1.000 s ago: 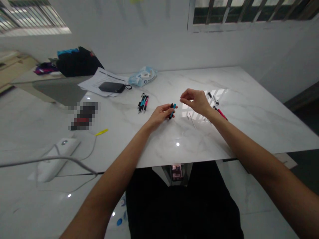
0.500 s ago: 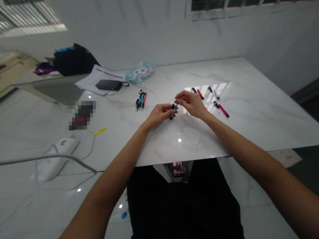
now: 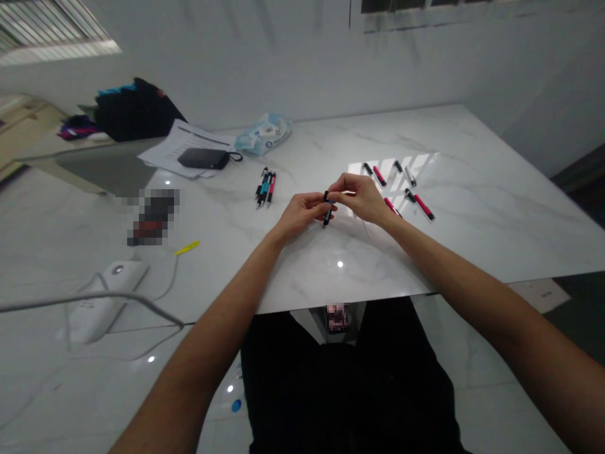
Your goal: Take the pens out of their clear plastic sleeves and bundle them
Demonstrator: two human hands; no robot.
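Fingers closed, my left hand [image 3: 301,215] grips a black and blue pen [image 3: 327,218] that stands nearly upright above the table. My right hand [image 3: 362,197] pinches at the pen's upper part, where a bit of blue shows between the fingertips. Both hands' fingertips meet there, so the exact grip is partly hidden. Left of them lies a bunch of pens [image 3: 266,188] in black, blue and red. On the far side of my right hand are loose pen parts: a red barrel [image 3: 379,176], a white-grey piece [image 3: 410,175] and another red barrel [image 3: 424,207].
At the back stand a blue-white soft packet [image 3: 265,133] and a black pouch [image 3: 203,158] on papers [image 3: 161,153]. A white power strip [image 3: 108,296] with cables lies at the left, near a yellow strip [image 3: 188,248]. The table's front edge runs close to my lap.
My right hand has come down and left onto the pen's upper part, its fingertips now meeting my left hand's. More of a red pen part shows beside the right wrist. The view has shifted slightly.
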